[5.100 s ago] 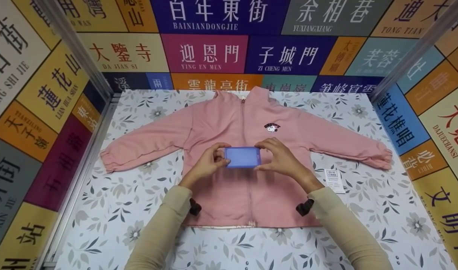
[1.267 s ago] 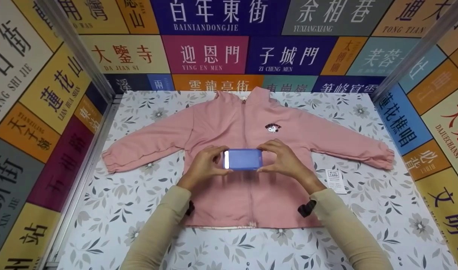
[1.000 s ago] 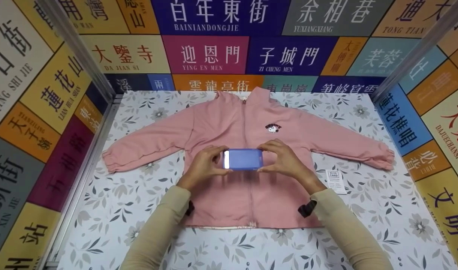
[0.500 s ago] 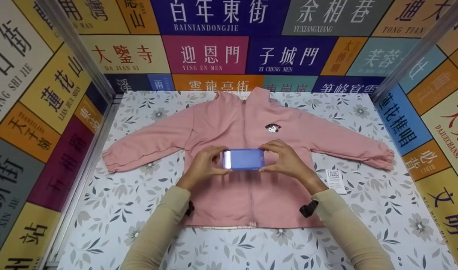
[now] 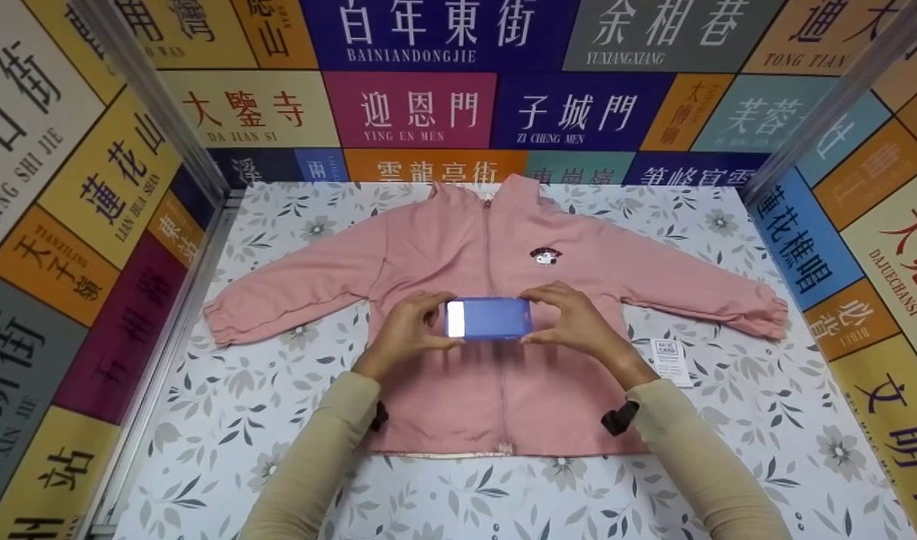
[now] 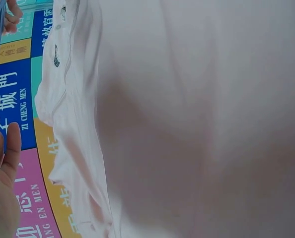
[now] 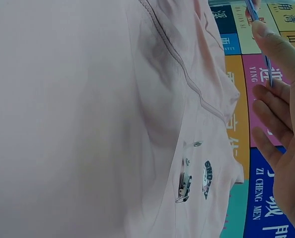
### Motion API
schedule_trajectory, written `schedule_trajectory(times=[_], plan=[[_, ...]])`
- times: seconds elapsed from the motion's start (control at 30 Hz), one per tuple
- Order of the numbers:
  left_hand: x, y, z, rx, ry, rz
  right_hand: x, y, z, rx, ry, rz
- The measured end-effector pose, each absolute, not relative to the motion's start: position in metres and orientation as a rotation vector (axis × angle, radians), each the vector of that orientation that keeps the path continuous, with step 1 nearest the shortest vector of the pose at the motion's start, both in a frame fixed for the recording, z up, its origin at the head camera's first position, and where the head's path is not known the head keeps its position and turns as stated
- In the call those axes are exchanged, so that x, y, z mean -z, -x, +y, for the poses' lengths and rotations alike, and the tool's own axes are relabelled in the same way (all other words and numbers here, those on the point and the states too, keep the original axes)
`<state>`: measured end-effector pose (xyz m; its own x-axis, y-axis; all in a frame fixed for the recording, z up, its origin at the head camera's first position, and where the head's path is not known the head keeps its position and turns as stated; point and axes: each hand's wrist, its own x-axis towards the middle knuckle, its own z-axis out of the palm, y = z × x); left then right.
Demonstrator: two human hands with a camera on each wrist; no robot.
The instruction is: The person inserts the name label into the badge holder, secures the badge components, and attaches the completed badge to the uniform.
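A thin, glossy blue rectangle [image 5: 492, 318], about phone-sized, has a bright white strip along its left end. My left hand [image 5: 407, 330] pinches that end between thumb and fingers. On the opposite end, my right hand [image 5: 575, 322] pinches the corners the same way. Both hands hold it level above a pink zip-up jacket [image 5: 436, 247], which lies spread flat with its sleeves out. A dark and white cartoon print marks its chest. In the right wrist view the blue rectangle [image 7: 267, 64] shows nearly edge-on.
Under the jacket is a table [image 5: 226, 420] with a white floral cover. A small white printed tag [image 5: 668, 363] lies right of the jacket's body. Walls with coloured lettered panels [image 5: 417, 109] enclose the back and sides, with metal posts [image 5: 154, 90] at the corners.
Over the last seconds the white strip has appeared on the blue rectangle's left end and widened. The left hand's grip has shifted slightly; the jacket has stayed still.
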<state>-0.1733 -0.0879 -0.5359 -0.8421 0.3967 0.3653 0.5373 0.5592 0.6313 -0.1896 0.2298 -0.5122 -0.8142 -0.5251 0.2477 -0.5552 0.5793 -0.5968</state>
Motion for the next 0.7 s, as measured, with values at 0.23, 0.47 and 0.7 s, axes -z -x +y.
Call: schedule_trajectory(times=[0.23,0.47,0.7], plan=[[0.5357,0.1729,-0.088,1.153,0.772,-2.606,0.5114,0.1882,0.2303,-1.072,-0.909,-2.778],[0.5345,0.1723,-0.0874,1.156,0.767,-2.609,0.511,0.1884,0.2297,-1.071,-0.883,-2.792],[0.5348,0.1722,-0.0879,1.159,0.783,-2.597,0.5092,0.1885,0.2285,-1.034,-0.894,-2.817]])
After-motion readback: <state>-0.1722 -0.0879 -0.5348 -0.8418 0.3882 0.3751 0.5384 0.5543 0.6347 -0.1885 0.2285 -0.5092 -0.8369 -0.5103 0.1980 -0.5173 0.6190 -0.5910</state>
